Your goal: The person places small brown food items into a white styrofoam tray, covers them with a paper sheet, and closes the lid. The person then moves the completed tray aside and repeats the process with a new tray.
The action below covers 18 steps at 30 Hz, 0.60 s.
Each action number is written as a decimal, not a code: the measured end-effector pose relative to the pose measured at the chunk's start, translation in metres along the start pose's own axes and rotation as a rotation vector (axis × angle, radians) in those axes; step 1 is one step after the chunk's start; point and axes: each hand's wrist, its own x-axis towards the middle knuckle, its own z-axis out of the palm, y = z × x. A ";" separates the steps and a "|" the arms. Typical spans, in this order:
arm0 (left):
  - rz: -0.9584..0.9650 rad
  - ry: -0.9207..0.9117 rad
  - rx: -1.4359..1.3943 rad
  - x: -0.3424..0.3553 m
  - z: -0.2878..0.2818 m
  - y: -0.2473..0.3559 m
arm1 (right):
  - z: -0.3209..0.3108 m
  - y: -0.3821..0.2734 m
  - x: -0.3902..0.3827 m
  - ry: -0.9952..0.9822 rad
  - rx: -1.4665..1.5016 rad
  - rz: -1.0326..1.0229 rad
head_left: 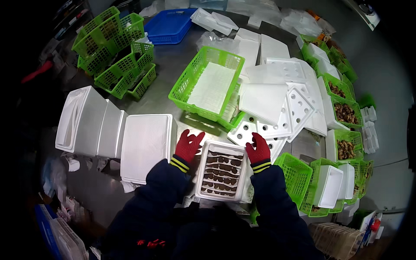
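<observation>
In front of me a white foam box [200, 180] lies open on the metal table. Inside are rows of small dark brown pieces [220, 173], divided by white strips; their kind is too small to tell. My left hand [189, 145], in a red glove, hovers off the box's far left corner, fingers apart and holding nothing. Close by the far right corner is my right hand [258, 149], gloved in red too, its fingers spread and nothing visible in them; whether it touches the rim I cannot tell. White foam sheets with round holes [274, 130] lie just beyond it.
A green basket [177, 97] with a white liner stands beyond the box. White foam boxes [145, 147] line the left, below stacked green baskets [115, 52] and a blue tray [169, 27]. Along the right, green baskets [296, 175] and brown lumpy produce [346, 113] crowd the edge.
</observation>
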 end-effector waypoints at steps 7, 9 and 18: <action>-0.434 0.219 -0.498 0.109 -0.006 0.110 | 0.057 0.001 0.116 -0.259 -0.181 -0.178; -0.201 0.167 -0.409 0.136 -0.037 0.043 | 0.088 -0.004 0.134 -0.347 -0.227 -0.209; -0.325 0.302 -0.451 0.149 -0.091 0.123 | 0.156 0.015 0.196 -0.255 -0.508 -0.204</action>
